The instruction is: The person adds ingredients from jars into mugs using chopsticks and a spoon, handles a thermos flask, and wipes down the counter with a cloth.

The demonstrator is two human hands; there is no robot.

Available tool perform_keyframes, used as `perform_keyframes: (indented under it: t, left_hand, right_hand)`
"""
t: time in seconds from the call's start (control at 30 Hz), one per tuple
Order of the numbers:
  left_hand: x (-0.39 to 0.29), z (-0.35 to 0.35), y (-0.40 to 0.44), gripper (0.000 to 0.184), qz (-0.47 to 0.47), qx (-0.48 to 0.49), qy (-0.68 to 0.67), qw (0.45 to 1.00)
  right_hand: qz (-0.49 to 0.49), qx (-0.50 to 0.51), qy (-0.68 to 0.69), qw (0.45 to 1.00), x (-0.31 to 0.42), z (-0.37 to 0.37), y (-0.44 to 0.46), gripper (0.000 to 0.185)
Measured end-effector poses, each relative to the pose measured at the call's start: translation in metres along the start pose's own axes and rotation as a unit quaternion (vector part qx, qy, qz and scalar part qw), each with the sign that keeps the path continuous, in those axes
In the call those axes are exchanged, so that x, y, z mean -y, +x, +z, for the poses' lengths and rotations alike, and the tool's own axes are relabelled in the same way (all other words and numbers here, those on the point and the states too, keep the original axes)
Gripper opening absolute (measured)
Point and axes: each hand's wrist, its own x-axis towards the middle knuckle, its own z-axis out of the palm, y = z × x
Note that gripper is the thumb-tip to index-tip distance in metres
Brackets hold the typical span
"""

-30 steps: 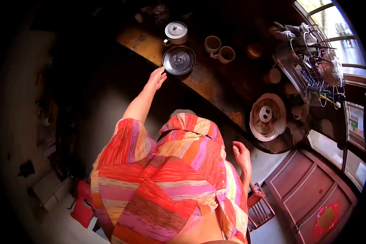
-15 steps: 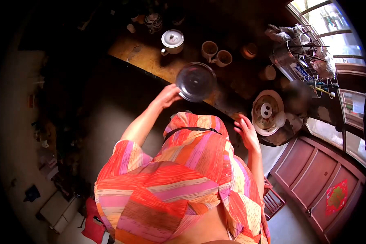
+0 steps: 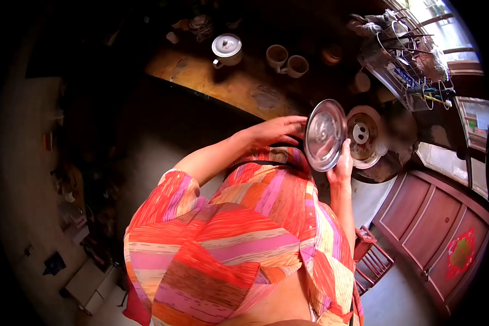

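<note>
A round, shiny metal plate (image 3: 325, 136) is tilted on edge in front of my apron. My right hand (image 3: 340, 165) grips its lower right rim, with the thumb lying along the face. At the plate's upper left edge is my left hand (image 3: 281, 130), its fingers stretched out; whether the fingertips touch the rim I cannot tell. Just behind the right hand, partly covered by the plate, a pale enamel basin (image 3: 370, 112) holds a small white piece (image 3: 359, 133) with dark holes.
On the wooden table (image 3: 223, 89) stand a lidded white mug (image 3: 226, 49) and two open mugs (image 3: 277, 55). A wire rack (image 3: 410, 60) with utensils hangs by the window. To the right are a reddish wooden door (image 3: 426, 223) and a small red chair (image 3: 372, 258).
The metal plate has moved right, from my left hand into my right hand, and turned more on edge. My left hand has followed it rightward. The right hand has closed on the rim.
</note>
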Motion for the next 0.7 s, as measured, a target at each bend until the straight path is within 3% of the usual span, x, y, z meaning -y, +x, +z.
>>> perform_keyframes:
  t: [0.1, 0.17, 0.3, 0.37, 0.4, 0.43, 0.5, 0.57, 0.63, 0.7]
  left_hand:
    - [0.019, 0.001, 0.023, 0.036, -0.029, 0.035, -0.049, 0.998]
    - [0.031, 0.000, 0.037, 0.033, -0.046, 0.046, -0.178, 0.982]
    - [0.027, 0.004, 0.042, 0.033, -0.053, 0.003, -0.268, 0.962]
    - [0.020, -0.031, 0.061, 0.029, 0.007, -0.050, -0.169, 0.984]
    - [0.002, -0.045, 0.064, 0.026, 0.096, -0.120, 0.010, 0.988]
    - [-0.024, -0.057, 0.065, 0.024, 0.182, -0.181, 0.190, 0.948]
    - [-0.074, -0.078, 0.065, 0.024, 0.214, -0.257, 0.396, 0.855]
    - [-0.097, -0.113, 0.086, 0.026, 0.267, -0.312, 0.573, 0.710]
    - [-0.106, -0.140, 0.111, 0.027, 0.266, -0.306, 0.655, 0.637]
    - [-0.104, -0.157, 0.137, 0.026, 0.253, -0.296, 0.671, 0.631]
  right_hand:
    - [0.046, -0.012, -0.032, 0.998, -0.010, 0.002, -0.002, 0.044]
    - [0.039, 0.000, -0.020, 0.999, -0.014, -0.005, -0.002, 0.042]
    - [-0.004, -0.006, -0.022, 1.000, -0.027, -0.016, 0.009, 0.044]
    - [0.029, 0.023, -0.069, 0.997, -0.018, -0.012, 0.000, 0.051]
    - [0.051, 0.000, -0.100, 0.994, -0.019, -0.016, -0.002, 0.050]
    - [0.072, -0.023, -0.132, 0.988, -0.018, -0.023, -0.004, 0.050]
    - [0.111, -0.019, -0.172, 0.979, -0.022, -0.049, -0.007, 0.040]
    - [0.123, -0.038, -0.189, 0.973, -0.028, -0.066, -0.014, 0.034]
    - [0.126, -0.049, -0.187, 0.973, -0.034, -0.078, -0.022, 0.034]
    - [0.127, -0.061, -0.186, 0.972, -0.034, -0.082, -0.027, 0.034]
